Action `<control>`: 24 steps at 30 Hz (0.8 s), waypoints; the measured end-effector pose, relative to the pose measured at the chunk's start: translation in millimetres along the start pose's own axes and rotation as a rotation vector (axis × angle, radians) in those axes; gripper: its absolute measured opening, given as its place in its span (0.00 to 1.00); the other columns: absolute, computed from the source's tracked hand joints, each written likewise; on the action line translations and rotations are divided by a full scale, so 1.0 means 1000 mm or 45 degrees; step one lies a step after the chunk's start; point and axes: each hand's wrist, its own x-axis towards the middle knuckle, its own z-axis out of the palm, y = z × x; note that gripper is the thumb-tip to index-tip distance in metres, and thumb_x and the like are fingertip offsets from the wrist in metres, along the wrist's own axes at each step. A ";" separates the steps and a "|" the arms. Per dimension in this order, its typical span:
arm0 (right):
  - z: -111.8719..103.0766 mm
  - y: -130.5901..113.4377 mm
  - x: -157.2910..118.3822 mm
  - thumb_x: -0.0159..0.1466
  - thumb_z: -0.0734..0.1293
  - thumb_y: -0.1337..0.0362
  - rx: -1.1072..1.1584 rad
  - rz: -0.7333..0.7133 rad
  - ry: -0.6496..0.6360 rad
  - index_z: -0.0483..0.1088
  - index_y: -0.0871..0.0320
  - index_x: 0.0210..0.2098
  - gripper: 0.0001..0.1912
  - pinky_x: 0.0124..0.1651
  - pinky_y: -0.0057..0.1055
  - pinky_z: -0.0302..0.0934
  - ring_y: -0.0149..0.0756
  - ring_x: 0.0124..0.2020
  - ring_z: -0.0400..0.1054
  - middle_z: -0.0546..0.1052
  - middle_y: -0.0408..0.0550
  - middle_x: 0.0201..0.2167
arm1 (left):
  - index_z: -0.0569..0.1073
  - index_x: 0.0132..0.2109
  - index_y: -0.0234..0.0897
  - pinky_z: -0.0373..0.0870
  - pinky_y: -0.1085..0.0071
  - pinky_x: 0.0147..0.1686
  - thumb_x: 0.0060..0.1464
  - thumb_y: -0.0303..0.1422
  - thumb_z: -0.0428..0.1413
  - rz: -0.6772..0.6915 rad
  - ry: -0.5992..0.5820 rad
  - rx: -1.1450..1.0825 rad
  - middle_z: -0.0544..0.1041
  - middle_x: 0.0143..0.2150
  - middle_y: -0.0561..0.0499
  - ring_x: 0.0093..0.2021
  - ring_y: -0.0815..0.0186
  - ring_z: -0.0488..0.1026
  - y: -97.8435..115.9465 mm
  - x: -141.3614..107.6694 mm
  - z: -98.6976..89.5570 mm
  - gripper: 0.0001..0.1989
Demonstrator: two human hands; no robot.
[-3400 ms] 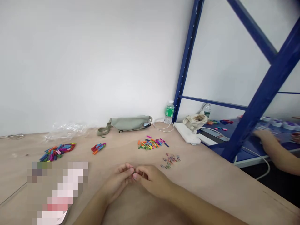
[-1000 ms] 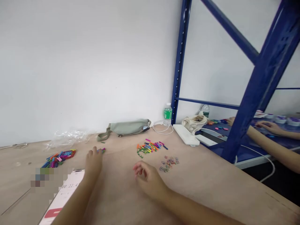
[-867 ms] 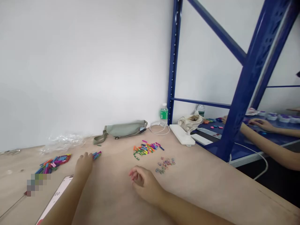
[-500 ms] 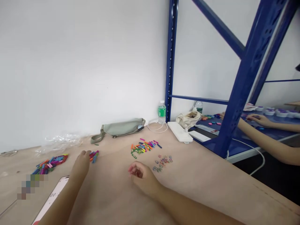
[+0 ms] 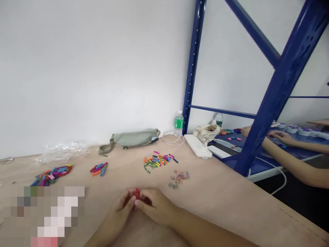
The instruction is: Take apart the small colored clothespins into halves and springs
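Observation:
Between my two hands, near the front of the table, is a small red clothespin (image 5: 137, 193), held upright at the fingertips. My left hand (image 5: 124, 203) pinches it from the left with thumb and fingers. From the right my right hand (image 5: 154, 204) grips it too, thumbs almost touching. Beyond my hands lies a pile of loose coloured clothespin halves (image 5: 160, 160). Small metal springs (image 5: 180, 177) are scattered to the right of that pile. On the left sit a small group of clothespins (image 5: 99, 168) and a larger heap of clothespins (image 5: 52, 175).
A grey-green waist bag (image 5: 136, 138) lies along the wall beside a water bottle (image 5: 179, 122). Clear plastic wrapping (image 5: 64, 151) is at back left. A white power strip (image 5: 197, 145) and blue shelf frame (image 5: 267, 99) border the right, where another person's arms (image 5: 290, 159) work.
My left hand has come from the small clothespin group on the left to meet my right hand, and a red clothespin now shows between them. My right hand has moved slightly down.

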 end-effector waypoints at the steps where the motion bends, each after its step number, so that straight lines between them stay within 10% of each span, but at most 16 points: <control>1: -0.001 -0.001 0.000 0.59 0.59 0.61 -0.029 -0.024 -0.019 0.64 0.60 0.25 0.10 0.25 0.22 0.51 0.26 0.23 0.57 0.66 0.41 0.22 | 0.69 0.45 0.40 0.62 0.68 0.42 0.51 0.39 0.48 -0.005 -0.026 -0.003 0.73 0.37 0.51 0.36 0.65 0.67 0.000 0.001 -0.001 0.15; 24: 0.008 0.002 -0.004 0.59 0.58 0.55 0.281 0.153 -0.242 0.69 0.62 0.22 0.18 0.22 0.20 0.56 0.26 0.18 0.65 0.72 0.43 0.17 | 0.75 0.28 0.33 0.62 0.71 0.31 0.44 0.40 0.55 -0.227 -0.060 -0.273 0.73 0.24 0.51 0.27 0.66 0.67 -0.006 0.004 -0.014 0.13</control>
